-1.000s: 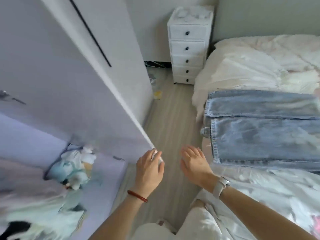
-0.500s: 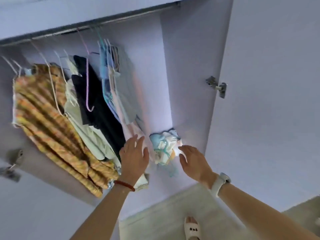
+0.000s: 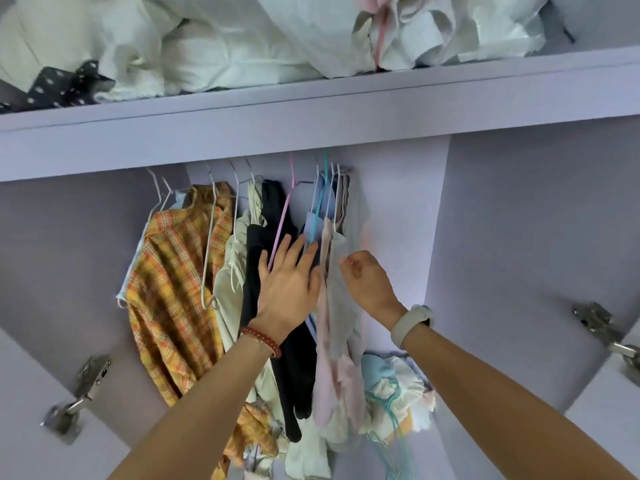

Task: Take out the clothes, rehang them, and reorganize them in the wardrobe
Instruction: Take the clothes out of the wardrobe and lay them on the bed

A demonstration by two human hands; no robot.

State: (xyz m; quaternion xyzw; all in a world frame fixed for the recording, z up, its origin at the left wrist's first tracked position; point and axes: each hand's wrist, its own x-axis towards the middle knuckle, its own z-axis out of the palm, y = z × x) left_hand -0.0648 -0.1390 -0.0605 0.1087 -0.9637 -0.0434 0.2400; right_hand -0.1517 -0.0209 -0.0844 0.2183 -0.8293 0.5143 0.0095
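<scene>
In the head view, the task is judged barely begun: every garment is seen on its wire hanger in the wardrobe (image 3: 519, 216), none yet taken out. The left hand (image 3: 289, 282) is laid flat, fingers straight, against the black garment (image 3: 277, 216) and lilac hanger (image 3: 282, 223); the right hand (image 3: 367, 280) is curled round the edge of the thin pale grey garment (image 3: 341, 299), beside a soft checked orange shirt (image 3: 173, 289), with crumpled white bedding (image 3: 207, 39) heaped on the shelf above
</scene>
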